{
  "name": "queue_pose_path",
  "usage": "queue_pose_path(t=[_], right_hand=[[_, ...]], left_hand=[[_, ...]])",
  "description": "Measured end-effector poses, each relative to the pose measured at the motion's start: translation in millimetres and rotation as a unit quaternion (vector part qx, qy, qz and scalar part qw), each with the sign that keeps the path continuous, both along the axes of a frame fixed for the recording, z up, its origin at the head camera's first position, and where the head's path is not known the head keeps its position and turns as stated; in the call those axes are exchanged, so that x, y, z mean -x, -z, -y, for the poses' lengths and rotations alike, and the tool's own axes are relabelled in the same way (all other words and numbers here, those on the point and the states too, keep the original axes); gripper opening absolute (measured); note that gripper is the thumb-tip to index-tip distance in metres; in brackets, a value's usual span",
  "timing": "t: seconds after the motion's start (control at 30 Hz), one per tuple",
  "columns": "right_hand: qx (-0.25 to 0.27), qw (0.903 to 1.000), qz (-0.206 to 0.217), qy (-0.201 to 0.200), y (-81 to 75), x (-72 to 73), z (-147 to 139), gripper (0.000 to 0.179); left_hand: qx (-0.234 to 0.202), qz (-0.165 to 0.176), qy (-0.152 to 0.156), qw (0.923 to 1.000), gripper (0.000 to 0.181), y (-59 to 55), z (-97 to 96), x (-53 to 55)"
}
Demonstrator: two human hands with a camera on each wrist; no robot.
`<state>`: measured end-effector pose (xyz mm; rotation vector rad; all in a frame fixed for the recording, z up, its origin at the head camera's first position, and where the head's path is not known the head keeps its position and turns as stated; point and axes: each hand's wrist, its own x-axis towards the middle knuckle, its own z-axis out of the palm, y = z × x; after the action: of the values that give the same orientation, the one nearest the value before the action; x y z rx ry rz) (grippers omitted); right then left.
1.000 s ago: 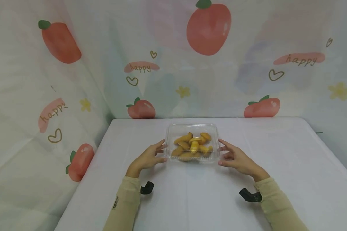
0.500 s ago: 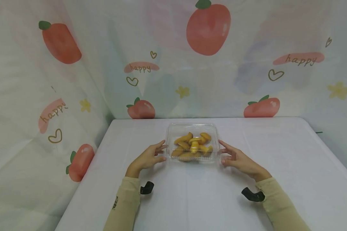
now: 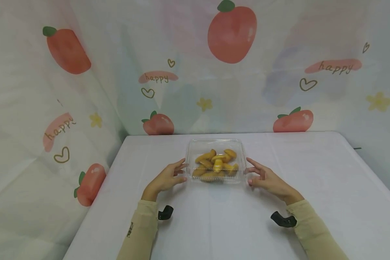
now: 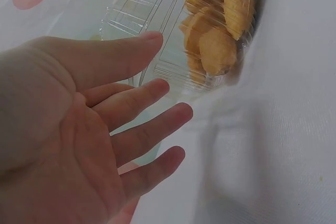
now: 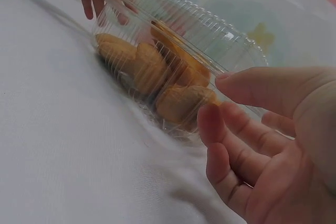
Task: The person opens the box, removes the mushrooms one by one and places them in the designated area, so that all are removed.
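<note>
A clear plastic clamshell box point(image 3: 216, 140) with its lid down stands on the white table. Inside lie several yellow-brown mushrooms point(image 3: 218, 165). My left hand point(image 3: 165, 178) is at the box's left side, fingers spread and relaxed, thumb toward the near corner. In the left wrist view, its thumb and index tip overlap the box's rim, and the palm holds nothing. At the opposite side is my right hand point(image 3: 273, 183), its index reaching along the box's edge. The right wrist view shows the right thumb point(image 5: 257, 85) at the rim and the other fingers loosely bent beside the wall.
White cloth covers the table point(image 3: 211, 224). Behind and to the left hang pale curtains point(image 3: 240, 101) printed with red fruit, hearts and "happy". A black curved piece point(image 3: 165, 212) sits at the left wrist, and another black piece point(image 3: 283, 219) at the right.
My right hand has shifted slightly outward, its thumb drawn back from the box's near corner. The left hand and the box are almost unmoved; the head view has tilted a little.
</note>
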<state>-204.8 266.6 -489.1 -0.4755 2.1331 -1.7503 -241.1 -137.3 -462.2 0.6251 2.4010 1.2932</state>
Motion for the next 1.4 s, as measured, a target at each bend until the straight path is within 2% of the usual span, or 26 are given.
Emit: queue_pose_path(t=[0.27,0.67,0.9,1.2,1.4], right_hand=[[-0.019,0.9997,-0.016,0.006,-0.4,-1.0,0,0.080],[-0.003,0.9995,-0.020,0.025,0.8,-1.9,6,0.066],[0.027,0.9981,-0.041,0.037,1.7,-1.1,10,0.057],[0.091,0.9938,-0.064,0.013,11.6,2.2,10,0.032],[0.113,0.9921,-0.051,0.017,16.5,2.8,10,0.033]], left_hand=[[-0.008,0.002,-0.006,0.9999,0.079,5.4,-0.8,0.9],[-0.019,0.010,-0.012,0.9997,0.078,5.9,-2.3,-1.0],[-0.033,0.013,-0.006,0.9993,0.078,5.2,-3.5,0.8],[-0.032,0.010,-0.008,0.9994,0.078,5.0,-3.6,1.2],[-0.034,0.010,-0.014,0.9993,0.077,6.3,-4.4,1.2]])
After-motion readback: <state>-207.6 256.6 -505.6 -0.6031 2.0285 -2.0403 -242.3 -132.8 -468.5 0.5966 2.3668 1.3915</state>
